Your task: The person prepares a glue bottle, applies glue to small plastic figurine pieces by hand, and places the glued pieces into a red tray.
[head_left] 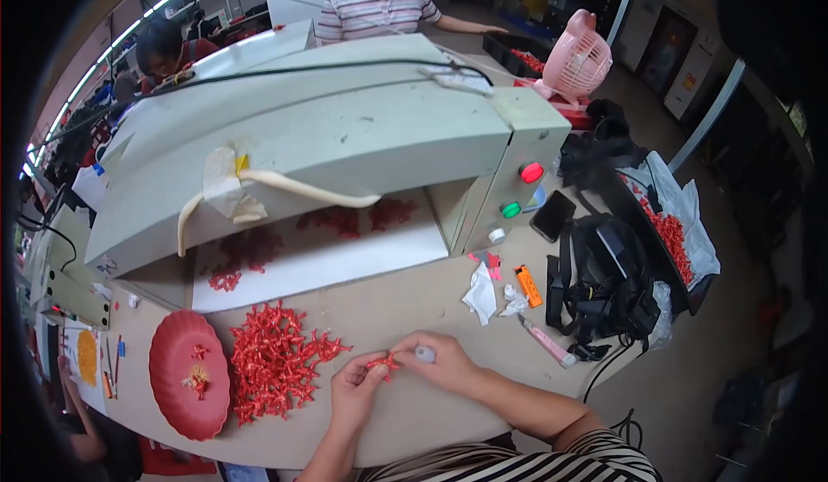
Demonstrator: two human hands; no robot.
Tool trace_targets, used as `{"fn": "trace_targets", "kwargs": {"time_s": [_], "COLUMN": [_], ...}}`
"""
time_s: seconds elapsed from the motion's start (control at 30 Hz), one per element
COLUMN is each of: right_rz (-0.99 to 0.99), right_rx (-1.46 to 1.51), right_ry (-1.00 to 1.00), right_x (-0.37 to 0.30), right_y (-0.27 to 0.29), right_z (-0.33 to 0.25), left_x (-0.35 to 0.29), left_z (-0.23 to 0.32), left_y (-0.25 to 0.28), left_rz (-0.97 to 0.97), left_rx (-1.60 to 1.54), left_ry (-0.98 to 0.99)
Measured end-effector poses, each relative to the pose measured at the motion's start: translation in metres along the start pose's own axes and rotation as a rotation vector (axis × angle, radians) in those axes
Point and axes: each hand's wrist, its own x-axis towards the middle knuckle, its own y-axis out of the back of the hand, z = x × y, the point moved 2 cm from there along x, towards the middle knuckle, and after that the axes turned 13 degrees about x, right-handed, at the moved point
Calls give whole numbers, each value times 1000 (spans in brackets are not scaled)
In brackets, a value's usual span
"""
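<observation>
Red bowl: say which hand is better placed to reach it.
Left, most likely: the left hand, pinching a red piece, is nearer the bowl, with the red pile between. The right hand sits farther right, holding a pale round-ended tool.

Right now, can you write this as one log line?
left hand: holding red piece | right hand: at red piece, holding pale round-ended tool | red pile: on table, beside red bowl

Red pieces (274,361), red bowl (177,409), pink fan (576,61), green button (511,209), black-and-white striped shirt (604,458)
</observation>
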Motion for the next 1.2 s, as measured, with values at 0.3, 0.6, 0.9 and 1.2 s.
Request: {"fn": "trace_targets", "kwargs": {"time_s": [0.3, 0.6, 0.9, 1.2], "right_rz": [3, -26, -87, -44], "right_rx": [57, 114, 237, 195], "right_ry": [-38, -61, -57, -165], "right_x": [18, 9, 12, 12], "right_y": [10, 5, 8, 11], "right_z": [-14, -17, -19, -15], "left_x": [20, 9, 10, 11], "left_z": [13, 12, 13, 12], "left_y": [-5, -2, 0, -2], "left_rz": [-81, -77, -244, -242], "left_rx": [-69, -110, -318, -373], "left_ry": [-49, -13, 20, 60]}}
